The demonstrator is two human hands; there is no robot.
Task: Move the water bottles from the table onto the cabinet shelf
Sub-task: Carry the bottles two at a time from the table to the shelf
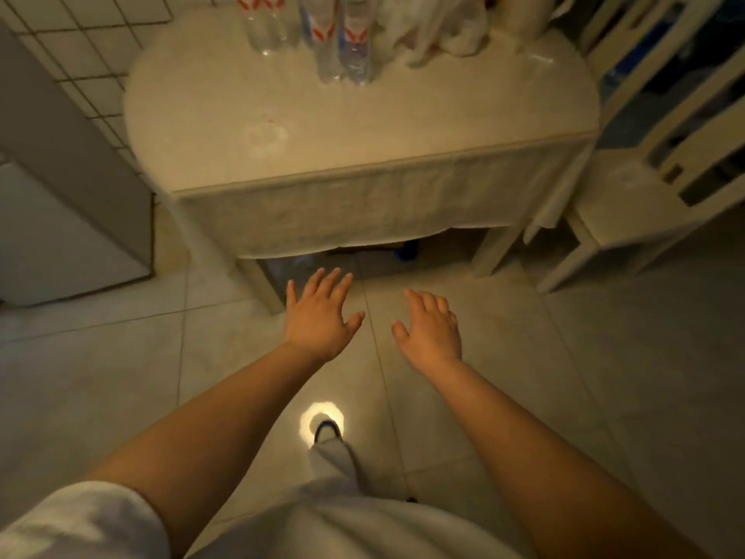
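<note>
We find both hands empty: left hand [320,316] and right hand [431,330] spread flat above the floor [604,377]. Bottles [342,38] stand on the table [363,127], well apart from them.

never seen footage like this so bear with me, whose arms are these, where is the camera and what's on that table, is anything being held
There is one picture, taken by a wide-angle camera worn on a person's head and looking forward and down. The two bare arms are that person's own. The left hand and the right hand are stretched out over the tiled floor, fingers spread, and hold nothing. Ahead stands a table under a pale cloth. At its far edge stand clear water bottles with red marks on their labels, and beside them lies crumpled white plastic. A pale chair is at the right.
</note>
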